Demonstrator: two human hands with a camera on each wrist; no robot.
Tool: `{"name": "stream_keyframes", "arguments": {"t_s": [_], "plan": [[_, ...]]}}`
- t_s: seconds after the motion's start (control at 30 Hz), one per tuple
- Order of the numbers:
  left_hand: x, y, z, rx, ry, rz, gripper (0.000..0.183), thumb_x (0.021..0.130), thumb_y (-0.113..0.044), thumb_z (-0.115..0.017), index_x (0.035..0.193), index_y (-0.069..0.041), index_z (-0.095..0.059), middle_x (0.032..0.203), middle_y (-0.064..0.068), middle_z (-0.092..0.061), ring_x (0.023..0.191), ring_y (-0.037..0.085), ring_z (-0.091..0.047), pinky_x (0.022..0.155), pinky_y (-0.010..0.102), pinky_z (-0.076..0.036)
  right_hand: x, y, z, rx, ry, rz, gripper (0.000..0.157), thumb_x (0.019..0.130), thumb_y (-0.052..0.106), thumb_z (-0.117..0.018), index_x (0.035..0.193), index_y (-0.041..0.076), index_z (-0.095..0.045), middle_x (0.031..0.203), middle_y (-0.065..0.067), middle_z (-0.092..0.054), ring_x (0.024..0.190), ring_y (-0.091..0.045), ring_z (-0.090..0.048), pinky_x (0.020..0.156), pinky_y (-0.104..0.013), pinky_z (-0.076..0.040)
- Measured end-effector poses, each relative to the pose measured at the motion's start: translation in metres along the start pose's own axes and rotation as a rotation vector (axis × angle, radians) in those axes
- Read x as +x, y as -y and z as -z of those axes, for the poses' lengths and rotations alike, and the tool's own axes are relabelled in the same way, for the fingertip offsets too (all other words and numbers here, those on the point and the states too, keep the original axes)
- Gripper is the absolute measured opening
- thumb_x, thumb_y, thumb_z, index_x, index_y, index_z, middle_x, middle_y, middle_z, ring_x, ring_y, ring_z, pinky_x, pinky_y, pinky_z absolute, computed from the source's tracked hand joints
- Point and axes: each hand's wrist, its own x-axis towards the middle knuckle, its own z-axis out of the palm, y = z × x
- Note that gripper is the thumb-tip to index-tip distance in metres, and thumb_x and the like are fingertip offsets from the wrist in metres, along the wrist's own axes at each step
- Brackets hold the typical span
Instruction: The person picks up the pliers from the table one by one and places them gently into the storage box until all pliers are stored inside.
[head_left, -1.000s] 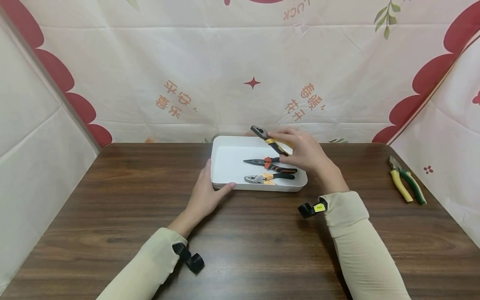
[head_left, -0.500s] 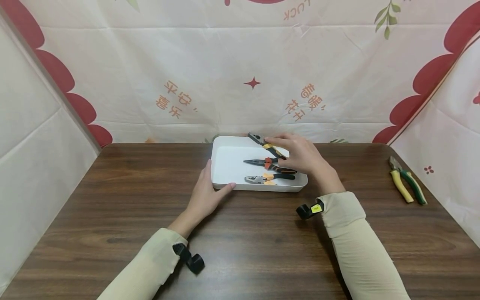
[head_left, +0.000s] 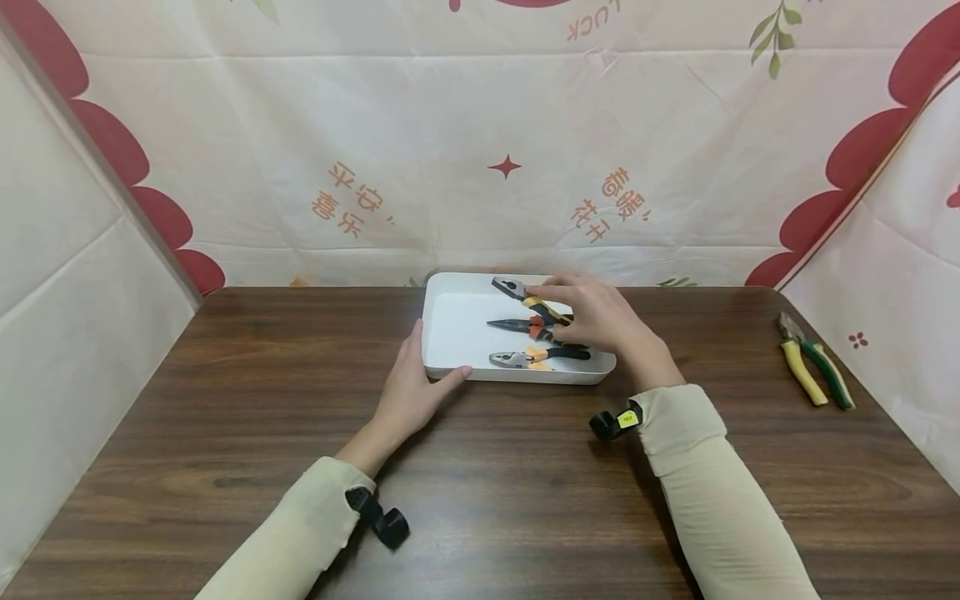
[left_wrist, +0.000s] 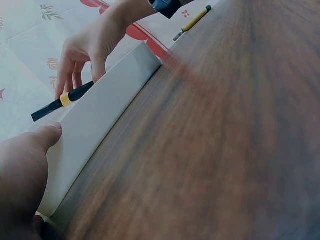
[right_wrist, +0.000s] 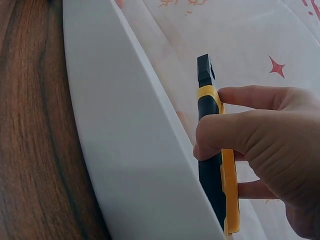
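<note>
My right hand [head_left: 600,312] pinches a pair of black-and-yellow pliers [head_left: 531,300], thumb on one side and fingers on the other. These pliers are tilted over the back part of a white tray [head_left: 517,375]; in the right wrist view, the held pliers [right_wrist: 210,106] show above the tray's rim. Lower in the tray lie long-nose pliers [head_left: 510,324] with red-and-black handles, partly covered by the right hand and held pliers. Combination pliers [head_left: 517,359] with orange-and-black handles lie near the front wall. My left hand [head_left: 408,387] grips the tray's front left corner, thumb over the rim.
On the right side of the brown wooden table [head_left: 487,500] lie pliers [head_left: 813,362] with one yellow and one green handle. A printed white cloth [head_left: 420,125] stands behind the tray, with white side panels left and right.
My right hand has lowered the black-and-yellow pliers toward the tray and slightly left, so they overlap the long-nose pliers more. The left hand and tray have stayed put.
</note>
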Motion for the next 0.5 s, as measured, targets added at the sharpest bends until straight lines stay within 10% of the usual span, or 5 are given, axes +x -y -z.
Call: {"name": "stream_keyframes", "arguments": {"t_s": [0.5], "plan": [[-0.0003, -0.0007, 0.0, 0.004, -0.012, -0.01, 0.11, 0.088, -0.052, -0.074, 0.162, -0.004, -0.009, 0.164, 0.022, -0.026, 0.152, 0.035, -0.031, 0.122, 0.053, -0.032, 0.0013, 0.0022, -0.0063, -0.055, 0.062, 0.005, 0.065, 0.08, 0.017, -0.081, 0.14, 0.034, -0.062, 0.14, -0.003, -0.063, 0.125, -0.029, -0.06, 0.079, -0.046, -0.055]]}}
